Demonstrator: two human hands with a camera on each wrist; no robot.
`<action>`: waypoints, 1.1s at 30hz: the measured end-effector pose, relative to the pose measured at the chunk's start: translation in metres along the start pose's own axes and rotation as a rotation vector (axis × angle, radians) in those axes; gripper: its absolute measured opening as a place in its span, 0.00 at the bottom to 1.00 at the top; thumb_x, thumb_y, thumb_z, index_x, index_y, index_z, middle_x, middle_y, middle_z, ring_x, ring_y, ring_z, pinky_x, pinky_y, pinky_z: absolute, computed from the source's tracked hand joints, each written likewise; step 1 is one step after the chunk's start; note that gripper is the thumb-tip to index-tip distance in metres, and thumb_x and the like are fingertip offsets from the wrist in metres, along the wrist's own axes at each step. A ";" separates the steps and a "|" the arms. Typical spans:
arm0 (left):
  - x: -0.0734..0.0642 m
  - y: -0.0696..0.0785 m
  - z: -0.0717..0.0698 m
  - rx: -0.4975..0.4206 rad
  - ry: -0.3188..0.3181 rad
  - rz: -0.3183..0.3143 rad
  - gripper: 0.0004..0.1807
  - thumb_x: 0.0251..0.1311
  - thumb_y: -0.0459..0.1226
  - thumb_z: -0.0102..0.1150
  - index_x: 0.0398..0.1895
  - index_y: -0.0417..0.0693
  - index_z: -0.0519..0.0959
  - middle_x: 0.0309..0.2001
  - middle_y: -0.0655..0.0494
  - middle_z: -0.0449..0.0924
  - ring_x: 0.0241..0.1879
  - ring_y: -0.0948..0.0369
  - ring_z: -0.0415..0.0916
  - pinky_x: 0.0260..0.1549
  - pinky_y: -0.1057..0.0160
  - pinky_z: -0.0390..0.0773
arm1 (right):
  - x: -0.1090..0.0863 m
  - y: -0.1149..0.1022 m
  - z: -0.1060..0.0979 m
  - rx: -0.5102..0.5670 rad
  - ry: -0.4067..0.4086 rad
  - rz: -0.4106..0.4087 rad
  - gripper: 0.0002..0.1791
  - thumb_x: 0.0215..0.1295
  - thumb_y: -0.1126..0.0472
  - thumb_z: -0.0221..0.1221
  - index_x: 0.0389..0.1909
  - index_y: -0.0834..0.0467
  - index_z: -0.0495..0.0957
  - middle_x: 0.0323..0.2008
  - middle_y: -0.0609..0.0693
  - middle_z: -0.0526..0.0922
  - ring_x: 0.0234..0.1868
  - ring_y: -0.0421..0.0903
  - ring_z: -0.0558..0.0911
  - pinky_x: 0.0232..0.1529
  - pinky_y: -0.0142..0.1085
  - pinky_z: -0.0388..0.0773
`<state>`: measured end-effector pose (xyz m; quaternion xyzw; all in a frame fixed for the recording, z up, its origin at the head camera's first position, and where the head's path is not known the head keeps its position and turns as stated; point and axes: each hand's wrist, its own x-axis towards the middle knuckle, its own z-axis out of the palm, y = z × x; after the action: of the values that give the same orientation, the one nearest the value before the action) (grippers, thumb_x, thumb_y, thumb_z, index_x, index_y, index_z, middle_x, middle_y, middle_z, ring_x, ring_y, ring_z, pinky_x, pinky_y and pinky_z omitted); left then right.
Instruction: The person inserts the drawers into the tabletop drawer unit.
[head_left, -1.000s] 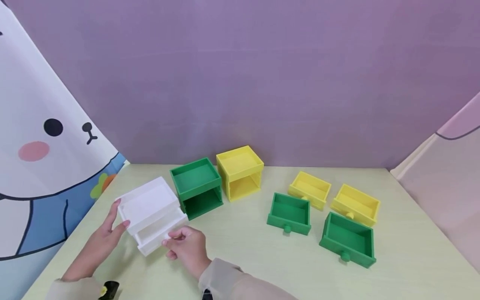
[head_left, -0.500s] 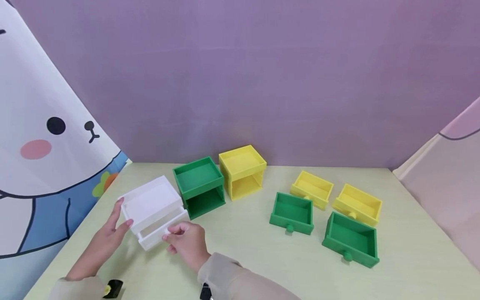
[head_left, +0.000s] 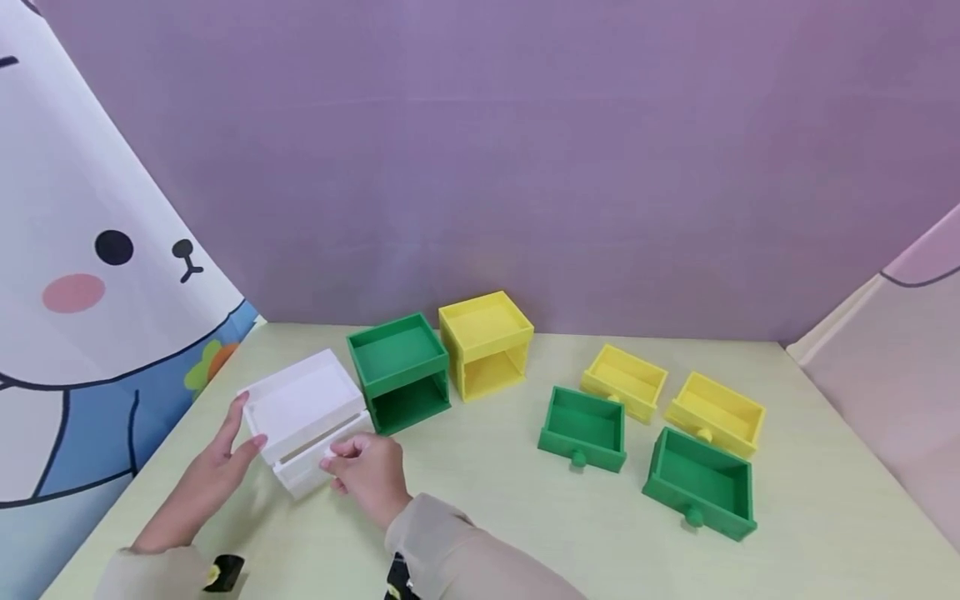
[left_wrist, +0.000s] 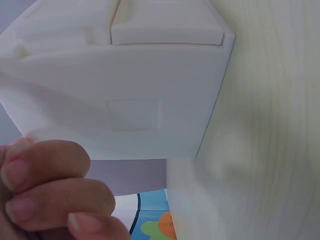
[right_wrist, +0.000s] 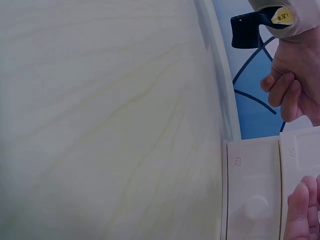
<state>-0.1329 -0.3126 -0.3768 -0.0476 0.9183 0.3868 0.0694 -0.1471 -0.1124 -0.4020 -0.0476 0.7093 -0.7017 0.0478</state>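
A small white cabinet (head_left: 303,400) stands at the left of the table. My left hand (head_left: 210,475) holds its left side, thumb and index finger at the top edge; the other fingers (left_wrist: 60,205) curl beside the side wall in the left wrist view. At the front, my right hand (head_left: 371,475) pinches the upper white drawer (head_left: 303,467), which sticks out slightly with a narrow gap behind its front. The knob under my fingers is hidden. Below, the lower drawer (right_wrist: 252,175) sits flush in the cabinet, its round knob showing in the right wrist view.
A green cabinet (head_left: 401,358) and a yellow cabinet (head_left: 487,329), both with hollow fronts, stand to the right of the white one. On the right lie two green drawers (head_left: 585,421) and two yellow drawers (head_left: 626,379). A purple backdrop (head_left: 525,167) rises behind the table.
The upper white drawer has slid farther into the white cabinet, the gap behind its front narrowing. My right hand moved inward with it, while my left hand kept its hold.
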 end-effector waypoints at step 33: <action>-0.005 0.001 0.003 -0.007 0.024 0.024 0.42 0.74 0.54 0.34 0.72 0.56 0.20 0.71 0.27 0.33 0.63 0.24 0.46 0.49 0.27 0.59 | 0.005 -0.005 0.005 -0.040 0.026 0.002 0.05 0.48 0.72 0.70 0.27 0.62 0.85 0.21 0.44 0.80 0.15 0.39 0.77 0.21 0.27 0.75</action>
<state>-0.1276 -0.3092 -0.3771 -0.0413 0.9183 0.3900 0.0535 -0.1510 -0.1182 -0.3974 -0.0389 0.7239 -0.6877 0.0382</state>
